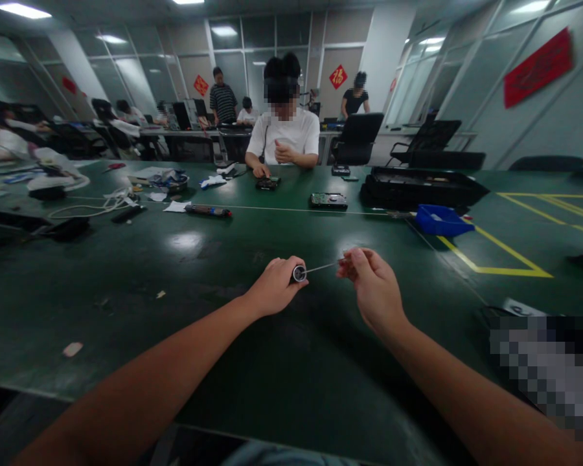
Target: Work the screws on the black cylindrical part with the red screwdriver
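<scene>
My left hand (278, 285) is wrapped round a short dark cylinder (298, 274), its round end with a pale metallic rim facing me and to the right. Between my two hands runs a thin metal rod (320, 266), one tip at the cylinder's open end. The rod's other end is pinched between the thumb and fingers of my right hand (372, 285); a small clear or shiny bit shows there, too blurred to name. Both hands are held above the green table (282, 388).
Across the table a person in a white shirt (284, 139) handles a hard drive (268, 183). Another hard drive (328, 200) lies nearer. An electric screwdriver (208, 210) is at left, a blue bin (442, 220) and a long black tray (418, 188) at right. White cable (97, 206) curls at far left.
</scene>
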The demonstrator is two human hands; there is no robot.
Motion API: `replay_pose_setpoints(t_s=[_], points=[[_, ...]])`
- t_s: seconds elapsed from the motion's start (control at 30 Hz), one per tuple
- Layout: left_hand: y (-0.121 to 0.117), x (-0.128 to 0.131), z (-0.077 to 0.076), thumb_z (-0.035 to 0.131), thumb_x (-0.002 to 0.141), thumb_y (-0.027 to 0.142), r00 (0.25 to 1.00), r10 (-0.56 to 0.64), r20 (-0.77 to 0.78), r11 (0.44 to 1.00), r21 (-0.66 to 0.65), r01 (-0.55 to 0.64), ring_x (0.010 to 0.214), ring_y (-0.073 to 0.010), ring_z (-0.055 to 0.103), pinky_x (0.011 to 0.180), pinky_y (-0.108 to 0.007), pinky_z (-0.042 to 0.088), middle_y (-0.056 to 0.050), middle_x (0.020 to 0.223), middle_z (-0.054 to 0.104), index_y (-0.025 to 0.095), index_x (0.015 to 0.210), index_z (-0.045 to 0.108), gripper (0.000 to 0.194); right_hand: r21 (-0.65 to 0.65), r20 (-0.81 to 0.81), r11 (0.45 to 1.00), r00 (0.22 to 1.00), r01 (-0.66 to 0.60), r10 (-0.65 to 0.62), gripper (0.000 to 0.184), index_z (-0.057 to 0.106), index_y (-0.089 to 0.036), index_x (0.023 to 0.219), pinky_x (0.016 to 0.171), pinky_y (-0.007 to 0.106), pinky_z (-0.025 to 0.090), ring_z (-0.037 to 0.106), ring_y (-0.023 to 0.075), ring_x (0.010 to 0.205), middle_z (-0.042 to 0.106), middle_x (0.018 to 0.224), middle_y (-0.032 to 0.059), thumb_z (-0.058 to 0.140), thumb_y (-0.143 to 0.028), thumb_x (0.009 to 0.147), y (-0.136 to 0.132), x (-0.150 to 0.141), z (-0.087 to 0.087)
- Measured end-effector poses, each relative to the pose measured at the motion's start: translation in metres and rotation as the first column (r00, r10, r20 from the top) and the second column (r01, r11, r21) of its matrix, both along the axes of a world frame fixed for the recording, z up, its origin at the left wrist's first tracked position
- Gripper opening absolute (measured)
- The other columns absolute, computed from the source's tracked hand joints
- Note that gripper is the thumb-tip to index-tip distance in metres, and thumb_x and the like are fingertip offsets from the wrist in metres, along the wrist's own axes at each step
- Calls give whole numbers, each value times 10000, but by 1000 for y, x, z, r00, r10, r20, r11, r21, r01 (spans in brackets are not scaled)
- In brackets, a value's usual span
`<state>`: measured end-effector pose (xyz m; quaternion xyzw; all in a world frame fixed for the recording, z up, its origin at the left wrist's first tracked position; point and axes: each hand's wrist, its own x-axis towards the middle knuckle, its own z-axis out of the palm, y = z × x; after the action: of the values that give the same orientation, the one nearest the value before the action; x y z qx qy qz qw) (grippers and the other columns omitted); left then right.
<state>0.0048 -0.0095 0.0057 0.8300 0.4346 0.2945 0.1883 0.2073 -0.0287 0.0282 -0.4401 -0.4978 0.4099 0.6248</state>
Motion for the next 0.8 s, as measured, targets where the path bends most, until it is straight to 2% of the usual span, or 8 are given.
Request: replay_pose_setpoints(t_s=[0.17,0.37,0.5,0.57,0.63,0.73,0.8], points=[[1,0,-1,613,908,290,1000,9,15,1000,-15,-9,901,-214,560,852,-380,440,-24,939,620,209,1019,542,155,118,298,993,954,4,-39,231,627,-201,952,736,355,522,657,173,734,677,812,32,541,-415,949,-9,-3,3],[2,0,-3,614,906,292,1000,1,23,1000,-4,-1,884,-211,566,827,-368,438,-23,937,627,210,1009,549,146,190,484,982,868,13,-105,217,624,-198,980,688,315,513,686,170,730,710,822,37,521,-388,960,-18,-5,11],[2,0,-5,625,899,297,1000,8,17,1000,0,-8,894,-220,567,818,-368,438,-25,941,634,216,1027,557,165,253,668,966,713,52,-213,281,618,-203,741,527,272,409,578,133,518,637,597,-10,638,-442,885,-21,-3,16],[3,-1,-6,623,901,304,1000,6,17,1000,3,-6,900,-221,567,818,-368,438,-25,947,635,219,1039,556,176,272,698,961,675,58,-238,331,581,-207,670,491,266,374,534,122,471,601,548,-21,667,-463,860,-22,-2,17],[3,-1,-6,621,902,306,1000,9,16,1000,-6,-9,896,-220,569,810,-366,439,-25,945,634,219,1034,556,171,279,698,960,680,31,-224,270,607,-203,751,519,265,405,579,134,525,635,608,-8,640,-434,886,-23,-3,16],[4,-1,-5,620,901,299,1000,17,18,999,-31,-16,889,-214,572,791,-356,440,-22,934,633,218,1009,558,148,289,691,956,703,-57,-167,142,615,-190,972,629,275,472,659,160,699,694,794,29,563,-316,934,-24,-3,15],[4,-1,-5,617,902,291,1000,10,19,999,-31,-9,883,-210,571,790,-353,438,-19,926,634,217,1000,558,136,290,698,950,704,-114,-129,130,597,-188,1023,681,285,487,666,165,757,693,856,39,531,-260,937,-25,-3,15]])
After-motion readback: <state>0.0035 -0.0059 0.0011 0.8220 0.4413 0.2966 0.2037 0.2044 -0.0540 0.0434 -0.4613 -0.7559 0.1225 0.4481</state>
